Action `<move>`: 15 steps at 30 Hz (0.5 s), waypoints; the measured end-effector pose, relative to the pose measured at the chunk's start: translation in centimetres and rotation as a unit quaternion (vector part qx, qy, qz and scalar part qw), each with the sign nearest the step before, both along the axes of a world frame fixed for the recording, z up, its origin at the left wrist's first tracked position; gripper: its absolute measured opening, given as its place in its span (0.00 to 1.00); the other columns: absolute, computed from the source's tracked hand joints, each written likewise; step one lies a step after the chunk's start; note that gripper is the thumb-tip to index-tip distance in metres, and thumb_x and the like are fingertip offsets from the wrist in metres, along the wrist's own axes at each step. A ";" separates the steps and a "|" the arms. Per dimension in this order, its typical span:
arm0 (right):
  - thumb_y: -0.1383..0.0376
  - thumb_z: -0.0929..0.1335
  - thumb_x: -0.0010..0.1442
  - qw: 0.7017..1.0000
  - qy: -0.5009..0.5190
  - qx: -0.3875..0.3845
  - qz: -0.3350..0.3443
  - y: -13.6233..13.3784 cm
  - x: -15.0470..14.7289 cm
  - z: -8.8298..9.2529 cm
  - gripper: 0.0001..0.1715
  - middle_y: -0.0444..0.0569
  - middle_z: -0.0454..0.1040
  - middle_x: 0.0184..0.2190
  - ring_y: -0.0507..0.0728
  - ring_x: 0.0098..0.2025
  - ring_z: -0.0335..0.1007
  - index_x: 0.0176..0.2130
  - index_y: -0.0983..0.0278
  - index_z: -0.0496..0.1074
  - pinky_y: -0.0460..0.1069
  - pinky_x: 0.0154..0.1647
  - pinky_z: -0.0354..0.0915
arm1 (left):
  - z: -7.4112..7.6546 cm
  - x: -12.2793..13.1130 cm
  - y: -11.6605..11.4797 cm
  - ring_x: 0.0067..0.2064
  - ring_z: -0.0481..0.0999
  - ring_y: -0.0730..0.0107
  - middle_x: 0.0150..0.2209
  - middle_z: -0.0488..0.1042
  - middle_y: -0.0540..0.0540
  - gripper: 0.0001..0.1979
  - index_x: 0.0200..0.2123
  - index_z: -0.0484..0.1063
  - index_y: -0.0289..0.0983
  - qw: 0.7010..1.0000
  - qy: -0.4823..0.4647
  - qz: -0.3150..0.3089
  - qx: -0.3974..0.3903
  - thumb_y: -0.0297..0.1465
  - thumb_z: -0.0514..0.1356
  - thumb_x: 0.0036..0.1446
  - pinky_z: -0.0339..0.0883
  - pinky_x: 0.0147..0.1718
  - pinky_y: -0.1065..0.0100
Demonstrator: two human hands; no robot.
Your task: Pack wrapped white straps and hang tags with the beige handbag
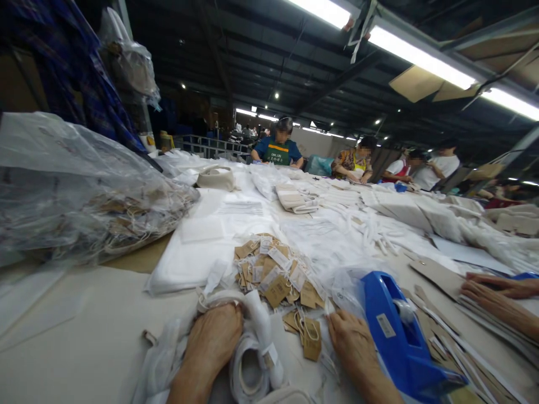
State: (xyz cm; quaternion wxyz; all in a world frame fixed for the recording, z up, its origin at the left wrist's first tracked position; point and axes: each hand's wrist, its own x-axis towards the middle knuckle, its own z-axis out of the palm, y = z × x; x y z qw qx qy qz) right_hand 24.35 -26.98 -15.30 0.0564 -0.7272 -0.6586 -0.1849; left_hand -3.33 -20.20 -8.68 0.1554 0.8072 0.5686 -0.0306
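Note:
My left hand [217,334] is closed over a bag handle wrapped in white sheeting [256,311], at the bottom centre. Its fingertips are hidden behind the back of the hand. Just right of it stands a rolled strap [249,367] in the same white wrap. Beyond both hands lies a heap of brown cardboard hang tags [273,269] with white labels and strings. A few loose tags [310,338] lie nearer, between my hands. My right hand [351,342] is beside the heap, fingers bent together around something pale and thin that I cannot make out.
A blue tape dispenser [391,331] stands right of my right hand. Another person's hands [501,297] rest on flat strips at the far right. Clear plastic bags [84,191] bulge at left. White-wrapped pieces [189,264] cover the table, with several people beyond.

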 end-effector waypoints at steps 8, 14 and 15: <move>0.66 0.64 0.54 0.998 0.057 0.022 -0.025 -1.5 0.5 3.1 0.13 0.44 0.72 0.21 0.56 0.24 0.68 0.20 0.60 0.67 0.49 0.26 0.58 | -0.2 -0.1 -0.1 0.42 0.77 0.55 0.39 0.77 0.35 0.23 0.38 0.72 0.31 1.000 -0.002 0.000 0.011 0.24 0.37 0.62 0.70 0.40 0.56; 0.61 0.63 0.60 0.993 0.040 0.072 0.081 -5.1 0.0 5.8 0.14 0.44 0.71 0.22 0.54 0.25 0.68 0.23 0.59 0.66 0.49 0.29 0.61 | -0.6 -0.2 0.0 0.42 0.78 0.57 0.38 0.77 0.36 0.22 0.38 0.72 0.31 1.000 -0.007 -0.005 0.016 0.23 0.38 0.61 0.70 0.40 0.59; 0.62 0.62 0.60 0.991 0.024 0.071 0.113 -6.1 -0.5 5.8 0.14 0.44 0.71 0.22 0.54 0.25 0.68 0.24 0.59 0.66 0.48 0.29 0.61 | -0.7 -0.3 0.0 0.42 0.78 0.56 0.38 0.77 0.36 0.21 0.38 0.72 0.31 1.000 -0.009 -0.008 0.016 0.23 0.38 0.61 0.70 0.40 0.59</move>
